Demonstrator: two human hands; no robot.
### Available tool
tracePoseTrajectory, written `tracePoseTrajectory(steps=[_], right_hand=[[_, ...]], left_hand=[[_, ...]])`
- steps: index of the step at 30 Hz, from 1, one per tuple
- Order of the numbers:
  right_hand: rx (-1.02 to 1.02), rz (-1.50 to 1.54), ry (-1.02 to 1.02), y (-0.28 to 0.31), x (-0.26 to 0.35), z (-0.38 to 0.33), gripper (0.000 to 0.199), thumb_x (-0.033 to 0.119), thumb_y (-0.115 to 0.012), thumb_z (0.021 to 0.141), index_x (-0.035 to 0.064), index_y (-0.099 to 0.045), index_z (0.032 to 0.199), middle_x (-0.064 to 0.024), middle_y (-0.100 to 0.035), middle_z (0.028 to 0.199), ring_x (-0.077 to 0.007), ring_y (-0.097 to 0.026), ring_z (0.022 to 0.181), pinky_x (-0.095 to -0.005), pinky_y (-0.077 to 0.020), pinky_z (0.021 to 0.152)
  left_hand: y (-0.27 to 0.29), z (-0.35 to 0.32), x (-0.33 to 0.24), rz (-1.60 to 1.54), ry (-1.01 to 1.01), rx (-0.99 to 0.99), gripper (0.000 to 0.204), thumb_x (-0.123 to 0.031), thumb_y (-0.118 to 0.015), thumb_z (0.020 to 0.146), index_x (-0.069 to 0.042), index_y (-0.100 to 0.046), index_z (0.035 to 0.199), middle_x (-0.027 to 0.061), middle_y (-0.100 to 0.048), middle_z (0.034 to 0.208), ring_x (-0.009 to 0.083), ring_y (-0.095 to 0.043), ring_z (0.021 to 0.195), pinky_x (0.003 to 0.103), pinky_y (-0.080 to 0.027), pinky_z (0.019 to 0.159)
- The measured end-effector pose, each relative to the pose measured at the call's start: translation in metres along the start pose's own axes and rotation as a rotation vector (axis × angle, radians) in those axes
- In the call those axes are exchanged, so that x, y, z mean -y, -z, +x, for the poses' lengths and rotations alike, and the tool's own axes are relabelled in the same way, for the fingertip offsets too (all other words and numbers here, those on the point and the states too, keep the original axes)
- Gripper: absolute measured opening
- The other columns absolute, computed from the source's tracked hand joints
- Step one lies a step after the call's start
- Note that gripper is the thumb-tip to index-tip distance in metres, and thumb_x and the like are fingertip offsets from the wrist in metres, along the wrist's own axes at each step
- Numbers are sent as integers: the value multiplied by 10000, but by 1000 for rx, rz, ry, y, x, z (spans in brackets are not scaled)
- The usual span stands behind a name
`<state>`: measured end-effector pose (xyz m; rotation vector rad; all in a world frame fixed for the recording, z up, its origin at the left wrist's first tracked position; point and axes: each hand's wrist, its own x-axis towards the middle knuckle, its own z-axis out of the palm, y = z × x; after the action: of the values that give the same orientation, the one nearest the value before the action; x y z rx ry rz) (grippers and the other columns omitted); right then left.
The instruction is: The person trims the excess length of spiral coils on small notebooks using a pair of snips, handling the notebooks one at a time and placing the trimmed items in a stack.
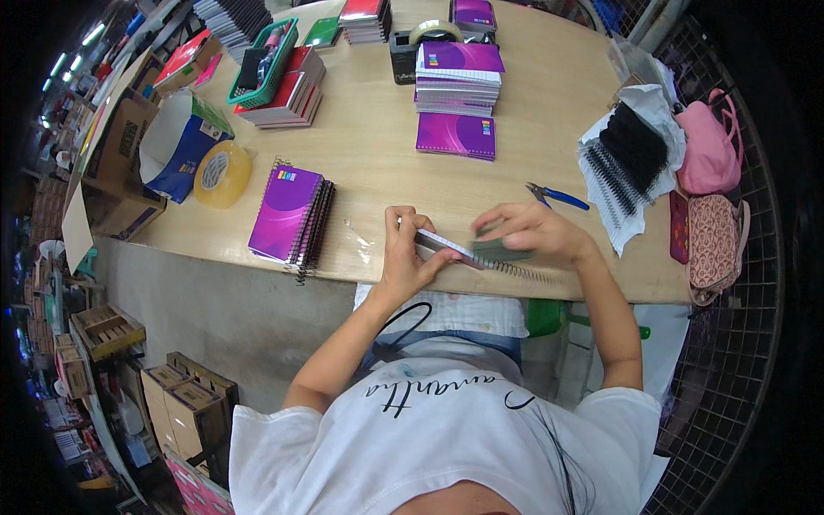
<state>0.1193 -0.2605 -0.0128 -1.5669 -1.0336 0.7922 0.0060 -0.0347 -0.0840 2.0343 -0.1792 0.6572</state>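
Observation:
Near the table's front edge, my left hand point(405, 254) grips a small notebook point(446, 247) on its edge, fingers behind and thumb in front. A dark wire spiral coil point(519, 271) runs from the notebook's right end, its far part loose and blurred. My right hand point(536, 232) is over the coil, smeared by motion. Below its fingers is a dark grey-green flat piece point(505, 251); whether the fingers hold it is unclear. Blue-handled cutting pliers point(558, 196) lie just beyond my right hand. Left of my left hand lies a stack of purple spiral-bound notebooks point(290, 213).
Purple notebook stacks point(459, 81) stand mid-table beside a tape dispenser point(403, 58). A pile of black coils point(631, 154) lies on white wrapping at right, near pink bags point(709, 148). At left are a yellow tape roll point(222, 174), cardboard box point(120, 167) and green basket point(264, 64).

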Motion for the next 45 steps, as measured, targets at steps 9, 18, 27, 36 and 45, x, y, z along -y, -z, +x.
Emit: tracePoseTrajectory(steps=[9,18,27,36,45], right_hand=[[-287,37,-169,5,-5,-5,402,283,-558,883,-59,-693,1044,-131,-614,1123,-234,-572,1074,-336,-438,942],[-230,177,-47,-9,0,2,399,339,-572,908,-29,-711,970,-150,-622,1084,-253,-604,970,-324,-443,902],[-337,-12,-92,-14,-8,18,356,294,-572,917,-32,-708,962,-160,-629,1060,-231,-604,970,-339,-455,881],[-248,448,-40,-18,-7,29,363,288,-585,919,-61,-669,972,-91,-630,1018,-178,-582,953,-306,-441,862],[-241,-353,-92,-14,-10,48,420,350,-551,926,35,-647,1187,-167,-562,1236,-263,-578,1083,-353,-433,943]], left_hand=[[-17,15,5,-40,-90,32,583,-220,-888,624,-41,-479,999,143,-416,970,304,-427,942,383,-420,767],[-21,16,7,-98,-54,90,644,-201,-887,614,-27,-455,1058,144,-413,1010,299,-434,923,372,-423,758],[-6,15,13,-278,77,133,641,-33,-765,730,-29,-396,1254,92,-451,1037,207,-477,967,344,-423,897],[14,25,31,-950,424,153,572,83,-670,814,-77,-385,1284,59,-593,922,121,-595,862,260,-507,783],[13,23,36,-999,465,141,625,80,-697,799,-73,-362,1304,73,-619,952,134,-622,866,269,-531,762]])
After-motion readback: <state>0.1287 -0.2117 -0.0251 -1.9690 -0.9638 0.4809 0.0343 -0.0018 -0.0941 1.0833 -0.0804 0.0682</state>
